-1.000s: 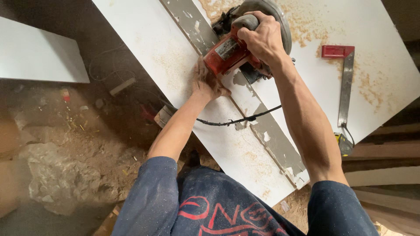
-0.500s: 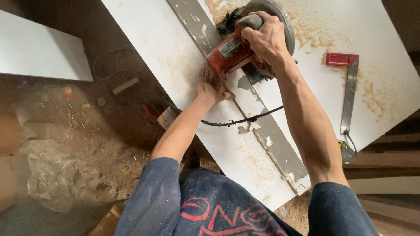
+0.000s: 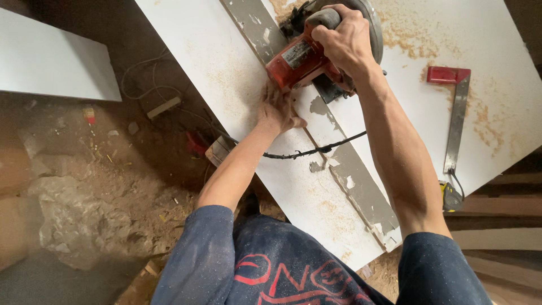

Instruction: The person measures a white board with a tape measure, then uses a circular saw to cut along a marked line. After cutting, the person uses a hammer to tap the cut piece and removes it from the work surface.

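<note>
My right hand (image 3: 345,39) grips the top handle of a red circular saw (image 3: 299,62) that sits on a large white board (image 3: 226,62) dusted with sawdust. Just behind the saw, my left hand (image 3: 276,110) presses flat on the board beside a grey straightedge strip (image 3: 361,186) that runs diagonally along the cut line. The saw's black cord (image 3: 316,151) trails across the strip between my forearms. Its blade guard shows at the top edge, partly hidden by my right hand.
A red-handled metal square (image 3: 454,113) lies on the board to the right, with a yellow and black tape measure (image 3: 450,196) below it. Another white panel (image 3: 51,62) lies at the left. Sawdust, rubble, wires and wood scraps (image 3: 164,107) cover the floor. Wooden planks (image 3: 502,203) sit at right.
The saw and my right hand have moved a little farther up along the strip. My left hand has stayed pressed on the board behind it.
</note>
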